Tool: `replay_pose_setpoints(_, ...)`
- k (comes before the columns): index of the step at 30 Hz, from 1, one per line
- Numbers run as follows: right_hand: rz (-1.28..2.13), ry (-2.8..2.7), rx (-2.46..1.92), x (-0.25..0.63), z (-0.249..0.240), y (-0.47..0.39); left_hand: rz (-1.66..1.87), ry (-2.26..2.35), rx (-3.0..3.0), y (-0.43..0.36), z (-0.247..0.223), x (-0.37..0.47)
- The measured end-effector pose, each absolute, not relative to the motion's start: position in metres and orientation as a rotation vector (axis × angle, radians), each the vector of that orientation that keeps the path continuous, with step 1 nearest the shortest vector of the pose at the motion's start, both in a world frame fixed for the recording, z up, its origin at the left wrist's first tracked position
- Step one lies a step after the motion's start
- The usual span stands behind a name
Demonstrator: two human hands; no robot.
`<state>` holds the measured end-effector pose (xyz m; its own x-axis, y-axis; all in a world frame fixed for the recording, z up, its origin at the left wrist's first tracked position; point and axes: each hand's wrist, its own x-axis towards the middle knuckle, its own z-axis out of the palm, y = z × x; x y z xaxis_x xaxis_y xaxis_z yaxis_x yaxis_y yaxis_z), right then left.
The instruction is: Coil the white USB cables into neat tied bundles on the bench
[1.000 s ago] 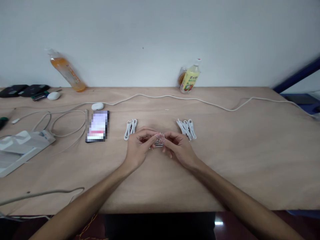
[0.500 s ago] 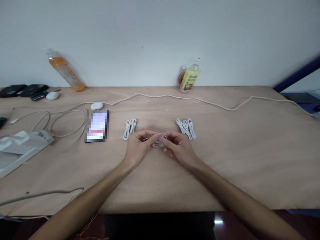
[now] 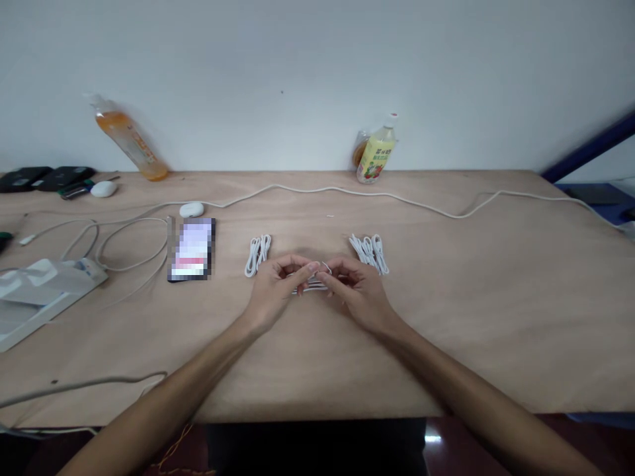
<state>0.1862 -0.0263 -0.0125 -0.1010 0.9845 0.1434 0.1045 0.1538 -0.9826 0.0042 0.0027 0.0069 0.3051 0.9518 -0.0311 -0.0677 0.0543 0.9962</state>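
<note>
Close together above the middle of the table are my left hand point(image 3: 272, 285) and my right hand point(image 3: 361, 291), thumbs and forefingers pinched. Between them is a coiled white cable point(image 3: 312, 285), mostly hidden by the fingers. A thin white strand point(image 3: 326, 266) curves up at my right fingertips; whether it is a tie or part of the cable, I cannot tell. Just beyond my left hand lies a folded white cable bundle point(image 3: 257, 255). Several more white cable bundles point(image 3: 370, 254) lie side by side beyond my right hand.
A phone point(image 3: 192, 249) and a white earbud case point(image 3: 191, 209) are to the left. One long white cord point(image 3: 337, 190) crosses the back. An orange drink bottle point(image 3: 131, 145) and a yellow one point(image 3: 378, 155) stand by the wall. A white box point(image 3: 54, 307) sits far left among loose cables.
My hands stay in nearly the same place, with small finger movements. Slightly more of the coiled cable and the thin strand shows between the fingertips.
</note>
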Motion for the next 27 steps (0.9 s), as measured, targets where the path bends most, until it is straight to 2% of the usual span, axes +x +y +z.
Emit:
replay_pose_setpoints(10, 1.196, -1.388, -1.143, 0.1859, -0.0158, -0.0252, 1.112, 1.038, 1.191, 0.0044, 0.0119, 0.003)
replay_pose_setpoints(27, 1.12, -1.247, -1.097, 0.1821, -0.0086, -0.027, 1.085, 1.016, 1.21, 0.0063, 0.0077, 0.0031)
